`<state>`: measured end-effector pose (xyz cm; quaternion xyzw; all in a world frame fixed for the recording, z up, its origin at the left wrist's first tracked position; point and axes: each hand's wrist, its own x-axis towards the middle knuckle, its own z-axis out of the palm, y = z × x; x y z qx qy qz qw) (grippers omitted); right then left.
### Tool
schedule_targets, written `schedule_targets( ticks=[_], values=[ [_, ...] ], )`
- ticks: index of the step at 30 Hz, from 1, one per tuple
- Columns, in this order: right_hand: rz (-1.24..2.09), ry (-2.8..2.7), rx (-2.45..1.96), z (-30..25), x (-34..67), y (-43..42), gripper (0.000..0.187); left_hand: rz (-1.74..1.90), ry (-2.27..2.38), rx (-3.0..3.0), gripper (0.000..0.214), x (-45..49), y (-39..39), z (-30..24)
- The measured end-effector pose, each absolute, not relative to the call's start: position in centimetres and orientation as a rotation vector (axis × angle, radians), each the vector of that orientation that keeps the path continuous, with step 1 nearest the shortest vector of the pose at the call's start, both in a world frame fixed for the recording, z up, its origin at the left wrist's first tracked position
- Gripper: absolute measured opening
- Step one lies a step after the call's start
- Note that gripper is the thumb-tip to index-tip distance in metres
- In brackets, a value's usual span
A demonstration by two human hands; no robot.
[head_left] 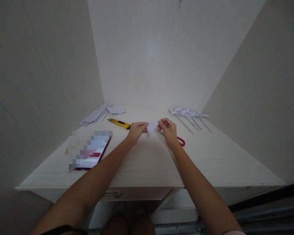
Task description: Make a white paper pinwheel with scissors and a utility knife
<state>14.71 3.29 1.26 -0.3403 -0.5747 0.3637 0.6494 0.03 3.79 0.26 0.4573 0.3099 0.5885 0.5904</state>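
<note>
Between my two hands, above the middle of the desk, is a small white piece of paper (151,128) with a point hanging downward. My left hand (137,130) pinches its left side between thumb and fingers. At its right corner, my right hand (168,129) grips with closed fingertips. A yellow utility knife (119,123) lies just left of my left hand, its end partly hidden behind it. Scissors with a red handle (181,141) rest on the desk under my right hand, which covers part of them.
Rolled paper sticks (95,114) lie at the back left beside a flat paper piece (117,109). At the back right are several paper pinwheels on sticks (187,113). A tablet or phone-like device (94,160), partly blurred, lies at left. Walls enclose the white desk (142,169).
</note>
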Motion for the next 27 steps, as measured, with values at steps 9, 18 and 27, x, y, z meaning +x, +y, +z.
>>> schedule_targets(
  ticks=[9,18,27],
  values=[
    [0.847,-1.262,-0.781,0.9,14.8,3.6,0.012,1.456,0.724,1.073,0.026,0.4,4.0,-0.2],
    [0.766,-1.307,-0.820,0.7,15.0,3.9,0.014,1.526,0.918,1.334,0.025,0.5,4.2,-0.3],
    [-0.041,-1.714,-0.941,1.7,14.8,2.5,0.014,1.667,1.042,2.082,0.022,-0.1,3.6,0.2]
  ],
)
